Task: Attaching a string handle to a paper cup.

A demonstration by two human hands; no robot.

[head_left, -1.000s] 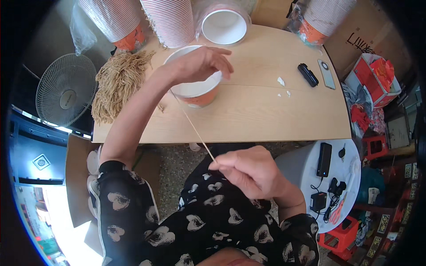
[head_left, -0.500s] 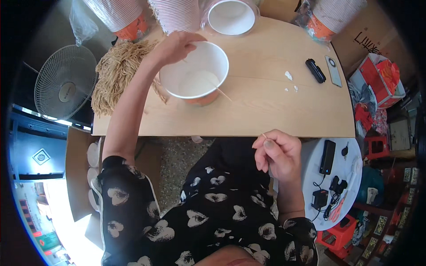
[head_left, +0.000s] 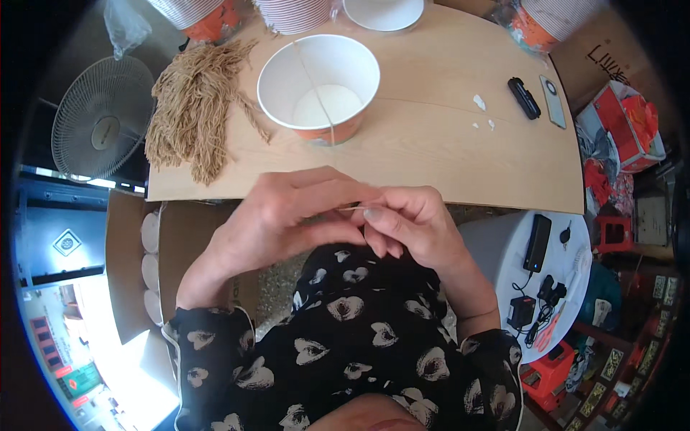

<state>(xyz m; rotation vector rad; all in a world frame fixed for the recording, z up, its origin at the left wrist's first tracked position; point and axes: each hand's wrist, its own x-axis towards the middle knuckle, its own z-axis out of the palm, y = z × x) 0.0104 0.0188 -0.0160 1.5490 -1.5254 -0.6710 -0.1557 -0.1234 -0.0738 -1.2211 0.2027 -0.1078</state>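
A white paper bowl point(head_left: 274, 95) with an orange outside stands on the table, with a thin tan strand point(head_left: 313, 80) lying across its opening and over the near rim. Beside it on the left is a heap of tan twisted cord-like strands point(head_left: 192, 108). In front of the table edge my two hands meet. My right hand point(head_left: 417, 226) is closed in a pinch on a short thin stick-like strand point(head_left: 351, 209), which points left. My left hand point(head_left: 291, 214), slightly blurred, reaches around that end, thumb and index finger apart, fingertips at the right hand.
Stacked paper bowls point(head_left: 293, 14) and a wrapped white bowl point(head_left: 388, 14) stand at the back. White scraps point(head_left: 479, 102), a black object point(head_left: 524, 98) and a phone point(head_left: 553, 101) lie right. A round white stand point(head_left: 496, 237) carries chargers and cables. A fan point(head_left: 104, 118) is at left.
My left hand has left the bowl's far rim and come back toward me to the right hand. The strand now spans the bowl. My right hand has shifted left, still pinching.
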